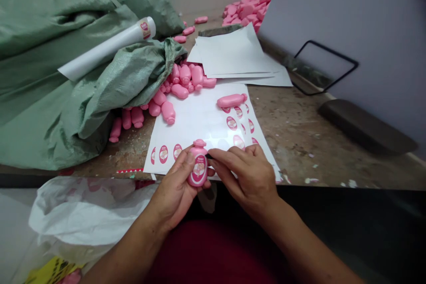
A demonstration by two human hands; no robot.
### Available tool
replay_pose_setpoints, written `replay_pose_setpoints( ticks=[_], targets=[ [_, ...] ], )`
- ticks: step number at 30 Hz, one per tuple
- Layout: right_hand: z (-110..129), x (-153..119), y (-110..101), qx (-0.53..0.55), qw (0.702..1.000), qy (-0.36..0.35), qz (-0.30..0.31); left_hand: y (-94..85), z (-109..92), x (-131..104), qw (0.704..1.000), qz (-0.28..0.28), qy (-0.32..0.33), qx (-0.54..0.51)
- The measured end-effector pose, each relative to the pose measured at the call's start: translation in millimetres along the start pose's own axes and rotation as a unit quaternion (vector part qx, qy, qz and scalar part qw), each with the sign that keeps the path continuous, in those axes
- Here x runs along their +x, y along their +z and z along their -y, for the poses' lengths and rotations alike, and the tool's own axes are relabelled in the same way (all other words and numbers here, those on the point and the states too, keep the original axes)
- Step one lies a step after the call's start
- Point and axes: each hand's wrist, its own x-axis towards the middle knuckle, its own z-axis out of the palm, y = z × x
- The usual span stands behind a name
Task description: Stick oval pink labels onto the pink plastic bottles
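My left hand [181,177] is closed round a small pink bottle [199,153], upright at the front edge of the table. An oval label marked BABY sits on the bottle's front. My right hand [246,173] is at the bottle's right side, its thumb and forefinger pinched together near the bottle's shoulder. Whether anything is between those fingers I cannot make out. Under and beyond my hands lies a sheet of oval stickers [206,120], with stickers left along its front and right borders. Another pink bottle [231,100] lies on its side on that sheet.
A green woven sack [133,75] spills several pink bottles [179,92] at the left. A rolled sheet [106,49] rests on it. White paper sheets [233,55] lie behind, before a pink heap [248,9]. A black wire frame [326,66] stands right; a white plastic bag [89,213] hangs below.
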Motion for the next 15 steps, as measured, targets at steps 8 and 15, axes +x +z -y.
replay_pose_setpoints(
  ticks=[8,15],
  targets=[
    [-7.3,-0.3,-1.0,-0.018,0.998,-0.053,-0.015,-2.4,0.9,1.1,0.998,0.006,-0.051,-0.046],
    [2.5,-5.3,-4.5,0.210,0.967,0.137,0.053,1.3,1.3,-0.6,1.000,0.009,-0.005,-0.027]
  ],
)
